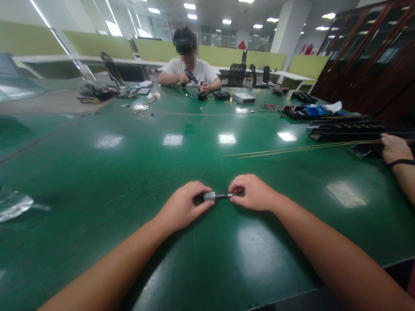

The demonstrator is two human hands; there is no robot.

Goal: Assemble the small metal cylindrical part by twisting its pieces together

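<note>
Both my hands rest on the green table (pixel 129 181) near its front edge. My left hand (pixel 183 207) is closed around the thick silver-and-dark end of a small cylindrical metal part (pixel 215 196). My right hand (pixel 254 192) pinches the thin dark shaft at the part's other end. The part lies level between the two hands, just above the table top.
Two long thin brass rods (pixel 301 149) lie to the right. Another person's hand (pixel 394 149) rests by black trays (pixel 343 129) at the right edge. A person (pixel 189 71) sits at the far side with tools and small boxes (pixel 222 96). Clear plastic (pixel 13 205) lies at the left.
</note>
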